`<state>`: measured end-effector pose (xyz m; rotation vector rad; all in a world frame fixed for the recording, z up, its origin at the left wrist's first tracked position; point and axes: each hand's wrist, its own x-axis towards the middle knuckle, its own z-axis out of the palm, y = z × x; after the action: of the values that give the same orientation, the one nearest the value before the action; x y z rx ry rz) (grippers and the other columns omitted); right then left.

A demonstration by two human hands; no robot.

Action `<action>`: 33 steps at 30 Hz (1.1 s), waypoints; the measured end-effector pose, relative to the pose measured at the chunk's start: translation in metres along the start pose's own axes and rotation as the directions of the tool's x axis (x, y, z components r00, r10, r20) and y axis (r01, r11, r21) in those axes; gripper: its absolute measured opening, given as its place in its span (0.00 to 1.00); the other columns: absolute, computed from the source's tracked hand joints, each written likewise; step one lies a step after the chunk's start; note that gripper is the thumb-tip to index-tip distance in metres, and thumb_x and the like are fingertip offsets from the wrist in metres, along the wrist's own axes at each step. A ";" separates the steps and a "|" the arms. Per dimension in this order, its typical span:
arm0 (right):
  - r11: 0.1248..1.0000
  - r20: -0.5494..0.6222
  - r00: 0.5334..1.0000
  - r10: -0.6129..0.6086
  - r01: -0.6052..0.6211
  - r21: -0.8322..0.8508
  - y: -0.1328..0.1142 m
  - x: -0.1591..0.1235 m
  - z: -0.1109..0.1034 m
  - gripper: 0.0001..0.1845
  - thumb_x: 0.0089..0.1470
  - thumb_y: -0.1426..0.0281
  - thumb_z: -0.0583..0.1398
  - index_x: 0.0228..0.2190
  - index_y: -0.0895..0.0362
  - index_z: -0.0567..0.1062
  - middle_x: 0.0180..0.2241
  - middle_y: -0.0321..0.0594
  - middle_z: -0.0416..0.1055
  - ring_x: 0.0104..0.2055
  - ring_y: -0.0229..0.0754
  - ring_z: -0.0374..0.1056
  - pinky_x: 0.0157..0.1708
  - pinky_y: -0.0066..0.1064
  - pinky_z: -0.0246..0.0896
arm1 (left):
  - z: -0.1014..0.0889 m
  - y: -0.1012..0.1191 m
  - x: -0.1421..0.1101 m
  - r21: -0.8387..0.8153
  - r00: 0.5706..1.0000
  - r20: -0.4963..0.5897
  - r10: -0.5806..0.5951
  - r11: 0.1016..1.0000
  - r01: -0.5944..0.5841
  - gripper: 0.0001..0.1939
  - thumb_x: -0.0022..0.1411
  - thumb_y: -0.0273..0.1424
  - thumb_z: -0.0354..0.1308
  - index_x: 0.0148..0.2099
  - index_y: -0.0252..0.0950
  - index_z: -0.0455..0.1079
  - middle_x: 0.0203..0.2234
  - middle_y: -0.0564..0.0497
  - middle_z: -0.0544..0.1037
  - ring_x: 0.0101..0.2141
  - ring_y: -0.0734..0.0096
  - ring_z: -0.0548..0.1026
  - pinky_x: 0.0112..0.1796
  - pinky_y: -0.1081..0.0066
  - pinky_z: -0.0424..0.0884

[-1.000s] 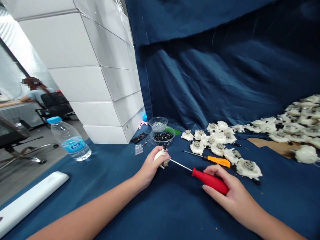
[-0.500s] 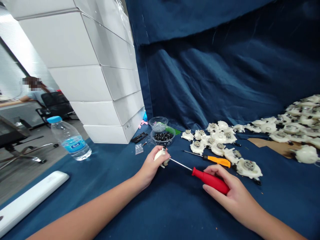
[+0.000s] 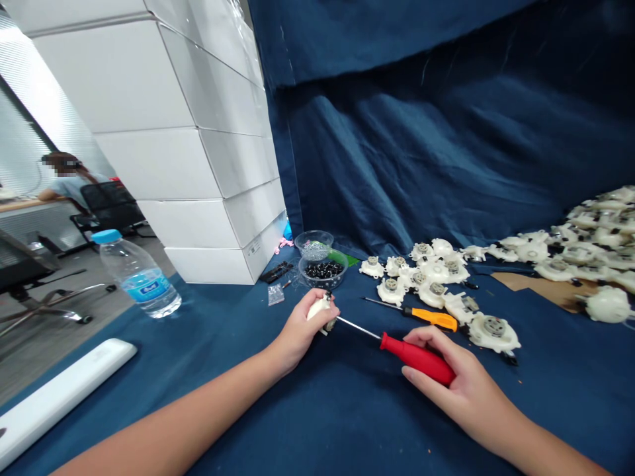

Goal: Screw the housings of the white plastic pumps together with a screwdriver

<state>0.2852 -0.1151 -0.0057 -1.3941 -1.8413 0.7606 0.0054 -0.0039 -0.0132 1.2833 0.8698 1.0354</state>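
My left hand [image 3: 299,325] is closed around a small white plastic motor housing [image 3: 317,307], raised a little over the blue cloth; the fingers hide much of it. In my right hand [image 3: 454,373] lies the red handle of a screwdriver [image 3: 417,357], fingers curled about it. Its steel shaft points left and reaches the housing, but the tip's exact contact is hidden. Behind the left hand stand a clear bowl of small black parts [image 3: 323,270] and another clear bowl of small silvery pieces [image 3: 314,246]. A yellow-handled screwdriver [image 3: 431,318] rests beyond the right hand.
Several white motor housings [image 3: 436,271] lie behind the yellow screwdriver, with a larger heap [image 3: 585,254] at the right on brown cardboard [image 3: 526,287]. White boxes [image 3: 208,165] are stacked at the left. A water bottle [image 3: 143,281] and a long white object [image 3: 64,396] are nearer. A person sits far left.
Both hands keep nearly the same pose, with the screwdriver still against the housing. The view has shifted very slightly.
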 end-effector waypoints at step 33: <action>1.000 -0.032 0.999 -0.001 0.000 -0.013 0.001 0.000 0.001 0.12 0.64 0.60 0.61 0.47 0.49 0.72 0.47 0.41 0.77 0.45 0.48 0.76 0.45 0.38 0.71 | 0.001 0.000 -0.001 0.057 1.000 -0.025 0.013 0.998 -0.012 0.19 0.61 0.42 0.69 0.47 0.39 0.69 0.37 0.52 0.78 0.35 0.70 0.73 0.39 0.72 0.67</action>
<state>0.2854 -0.1147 -0.0071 -1.4060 -1.8252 0.7231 0.0062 -0.0049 -0.0127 1.3272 0.9173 1.0451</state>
